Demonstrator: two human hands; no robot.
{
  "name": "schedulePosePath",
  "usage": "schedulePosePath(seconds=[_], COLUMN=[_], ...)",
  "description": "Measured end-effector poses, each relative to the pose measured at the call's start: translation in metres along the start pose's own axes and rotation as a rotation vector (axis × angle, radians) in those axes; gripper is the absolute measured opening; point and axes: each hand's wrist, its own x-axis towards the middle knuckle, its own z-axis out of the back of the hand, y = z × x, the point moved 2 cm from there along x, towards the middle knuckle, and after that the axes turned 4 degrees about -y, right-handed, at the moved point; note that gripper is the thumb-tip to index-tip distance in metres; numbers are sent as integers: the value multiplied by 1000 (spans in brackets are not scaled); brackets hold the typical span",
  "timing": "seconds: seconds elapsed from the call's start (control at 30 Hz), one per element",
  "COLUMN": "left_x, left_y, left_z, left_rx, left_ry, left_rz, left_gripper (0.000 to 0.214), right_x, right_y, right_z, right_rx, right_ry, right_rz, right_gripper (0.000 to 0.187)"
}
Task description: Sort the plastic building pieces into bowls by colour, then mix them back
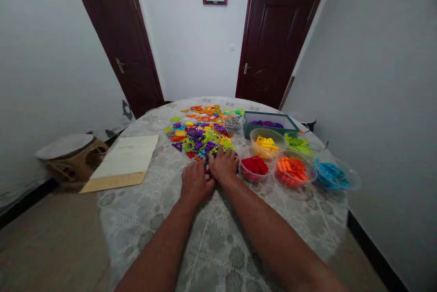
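Note:
My left hand (194, 180) rests low over the table at the near edge of a loose pile of plastic building pieces (203, 137) in purple, yellow, green, blue and red. Its fingers are curled. Close beside it, my right hand (224, 164) reaches into the same edge with bent fingers pointing down. A small red and dark piece (207, 174) shows in the gap between the two hands. What lies under the fingers is mostly hidden.
To the right stand clear tubs of red (254, 165), yellow (266, 143), orange (292, 170) and blue pieces (331, 175). Behind them is a green box (247, 128) with purple pieces. A paper folder (123, 158) lies left; more orange pieces (206, 112) lie farther back.

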Motion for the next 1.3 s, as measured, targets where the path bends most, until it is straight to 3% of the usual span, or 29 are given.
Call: schedulePosePath(seconds=[0.3,0.47,0.63,0.73,0.9,1.13,1.3], left_x=[-2,-2,-7,-9,-9,-6,-3], left_y=[11,13,7,8,12,9,8], left_z=[-15,-13,-6,-5,-6,-1,2], left_rx=[-99,-141,-199,-215,-204,-171,-217], left_ry=[-52,-69,-109,-124,-86,-52,-6], left_rz=[-32,-17,22,57,6,-43,-86], left_gripper=[62,60,100,101,92,97,87], right_x=[-42,-46,-39,-52,-86,-85,-88], right_y=[6,-1,-42,-70,-95,-83,-76], right_z=[12,27,50,54,37,22,20], right_rx=[155,500,829,744,445,197,193], right_ry=[26,127,142,108,26,72,94], right_rz=[212,372,218,291,460,428,429], right_gripper=[39,39,39,45,59,61,61])
